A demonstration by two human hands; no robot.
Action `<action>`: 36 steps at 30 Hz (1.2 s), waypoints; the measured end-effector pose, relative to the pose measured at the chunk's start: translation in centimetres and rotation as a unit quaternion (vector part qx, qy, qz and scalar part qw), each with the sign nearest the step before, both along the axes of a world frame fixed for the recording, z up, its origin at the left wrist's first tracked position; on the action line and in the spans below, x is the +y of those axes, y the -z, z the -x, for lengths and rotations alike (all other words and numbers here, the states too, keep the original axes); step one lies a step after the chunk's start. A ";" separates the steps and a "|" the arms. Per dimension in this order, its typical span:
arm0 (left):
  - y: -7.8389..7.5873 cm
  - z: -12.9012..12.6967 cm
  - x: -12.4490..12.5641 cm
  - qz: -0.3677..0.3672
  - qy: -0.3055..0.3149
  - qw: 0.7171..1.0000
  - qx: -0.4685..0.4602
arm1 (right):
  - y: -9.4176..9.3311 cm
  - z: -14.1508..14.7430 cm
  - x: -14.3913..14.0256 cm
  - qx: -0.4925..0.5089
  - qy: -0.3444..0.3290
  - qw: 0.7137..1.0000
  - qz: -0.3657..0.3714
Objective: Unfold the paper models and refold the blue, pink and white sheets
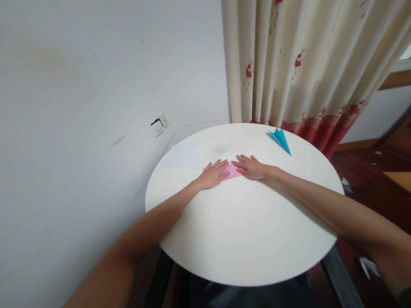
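Left hand (212, 174) flat on left part of pink paper (231, 171), fingers extended, slightly parted; right hand (249, 167) palm-down at its right end, fingers likewise; pink paper on round white table (244, 231); white sheet (182, 155) farther left; blue folded paper (280, 140) near far right edge

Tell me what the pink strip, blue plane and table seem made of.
Pink strip: probably paper, matte; thin, flat, no glare. Blue plane: likely paper, matte; crisp folds, sharp point. Table: smooth white top, perhaps laminate or painted wood; soft sheen, no grain showing.
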State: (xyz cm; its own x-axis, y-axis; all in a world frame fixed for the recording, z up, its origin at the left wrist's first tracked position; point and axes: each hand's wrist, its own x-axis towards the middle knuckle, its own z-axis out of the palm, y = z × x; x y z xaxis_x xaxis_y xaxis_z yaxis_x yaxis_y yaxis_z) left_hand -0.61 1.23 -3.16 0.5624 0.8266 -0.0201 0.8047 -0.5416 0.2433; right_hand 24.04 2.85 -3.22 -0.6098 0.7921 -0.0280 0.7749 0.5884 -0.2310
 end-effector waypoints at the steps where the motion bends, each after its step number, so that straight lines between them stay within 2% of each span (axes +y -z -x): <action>1: 0.0 0.0 0.0 0.001 0.000 1.000 -0.002 | -0.2 -0.3 0.2 -0.006 -0.004 1.000 0.014; 5: -0.1 0.0 0.0 0.005 0.004 1.000 -0.005 | -1.1 -1.7 0.9 -0.036 0.001 0.998 0.057; 15: 0.1 0.3 0.1 0.005 0.009 1.000 -0.002 | -2.2 -4.5 1.7 -0.073 0.016 0.993 0.095; 18: 0.2 0.3 0.2 0.003 0.011 1.000 -0.001 | -2.1 -5.2 2.1 -0.050 0.005 0.995 0.091; 21: -0.1 0.2 0.0 0.009 0.013 1.000 0.008 | -1.7 -5.3 2.7 -0.003 0.001 0.999 0.053; 27: -0.4 -0.1 -0.1 0.009 0.031 0.999 0.006 | -0.3 -2.6 2.4 0.116 0.061 0.990 -0.053; 32: -0.5 -0.2 -0.1 0.007 0.080 0.997 -0.022 | 0.7 0.8 0.5 0.121 -0.018 0.984 -0.127; 36: -0.5 -0.3 -0.1 0.004 0.088 0.995 -0.037 | 0.9 1.7 -0.2 0.120 -0.039 0.981 -0.144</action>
State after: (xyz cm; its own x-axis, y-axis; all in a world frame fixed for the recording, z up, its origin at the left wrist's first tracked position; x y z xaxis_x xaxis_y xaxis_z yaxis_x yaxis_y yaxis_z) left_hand -0.33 1.12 -2.64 0.6982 0.7156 0.0212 0.6777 -0.6702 0.3026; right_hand 22.37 2.68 -4.11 -0.6301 0.6969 0.3424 0.6684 0.7112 -0.2176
